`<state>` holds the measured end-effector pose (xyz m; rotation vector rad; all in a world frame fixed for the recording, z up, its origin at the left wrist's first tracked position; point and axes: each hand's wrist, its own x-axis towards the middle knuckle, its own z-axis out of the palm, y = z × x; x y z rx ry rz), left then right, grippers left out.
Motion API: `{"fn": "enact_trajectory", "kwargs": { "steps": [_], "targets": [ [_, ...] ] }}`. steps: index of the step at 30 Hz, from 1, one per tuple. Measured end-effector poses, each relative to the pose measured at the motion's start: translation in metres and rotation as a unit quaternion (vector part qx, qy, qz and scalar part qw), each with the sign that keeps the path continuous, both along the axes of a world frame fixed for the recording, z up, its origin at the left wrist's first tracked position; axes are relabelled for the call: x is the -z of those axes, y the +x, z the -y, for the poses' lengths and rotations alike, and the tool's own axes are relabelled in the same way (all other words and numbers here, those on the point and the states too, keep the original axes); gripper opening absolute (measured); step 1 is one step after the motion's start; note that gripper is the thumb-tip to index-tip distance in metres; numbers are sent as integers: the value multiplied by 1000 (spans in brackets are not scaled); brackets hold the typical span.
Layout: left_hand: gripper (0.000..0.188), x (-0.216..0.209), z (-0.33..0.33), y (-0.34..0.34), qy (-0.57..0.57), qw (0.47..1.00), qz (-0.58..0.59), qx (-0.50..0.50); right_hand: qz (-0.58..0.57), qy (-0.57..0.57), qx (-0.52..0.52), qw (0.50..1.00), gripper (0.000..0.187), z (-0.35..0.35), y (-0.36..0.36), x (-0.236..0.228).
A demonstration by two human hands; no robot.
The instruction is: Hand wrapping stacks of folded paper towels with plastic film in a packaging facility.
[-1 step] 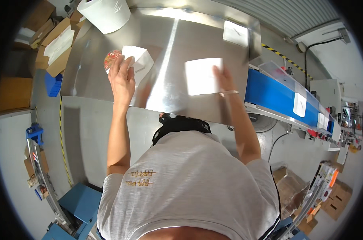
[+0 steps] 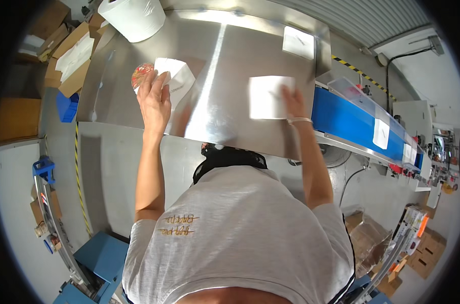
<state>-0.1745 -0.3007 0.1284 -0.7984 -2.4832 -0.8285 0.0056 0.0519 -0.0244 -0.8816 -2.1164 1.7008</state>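
Over the steel table [image 2: 255, 45], below a white roll [image 2: 133, 23] (top cut off), the blurred right hand [image 2: 294, 102] grips a white square's [image 2: 264, 101] right edge. The left hand [image 2: 155, 104] covers a white block [image 2: 178, 76] and a partly hidden red-patterned round thing [image 2: 140, 76]; whether it grasps them, I cannot tell.

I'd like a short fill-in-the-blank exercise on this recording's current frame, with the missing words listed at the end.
1. The blurred white square is at the person's ____ hand.
2. The red-patterned item is next to the person's ____ hand.
3. The roll at the table's far left corner is ____ in colour.
4. The belt to the right of the table is ____ in colour.

Missing words: right; left; white; blue.
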Motion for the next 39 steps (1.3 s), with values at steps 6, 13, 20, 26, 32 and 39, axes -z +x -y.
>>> {"fn": "enact_trajectory", "kwargs": {
  "steps": [6, 13, 20, 26, 32, 39],
  "targets": [
    [33, 0, -1, 2, 16, 1000, 7, 9, 264, 305, 133, 906, 57, -120, 111, -29],
    [34, 3, -2, 5, 21, 1000, -6, 9, 82, 425, 117, 894, 54, -32, 25, -103],
    [28, 8, 1, 5, 27, 999, -23, 5, -55, 129, -251, 958, 49, 120, -116, -121],
    [28, -2, 5, 6, -26, 998, -27, 52, -54, 111, -343, 931, 47, 149, -160, -115],
    [67, -1, 18, -26, -3, 999, 30, 22, -36, -96, -342, 934, 41, 132, -131, -104],
    [34, -11, 13, -20, -49, 996, 65, 37, 34, 38, -70, 996, 48, 63, -36, -88]
  ]
}}
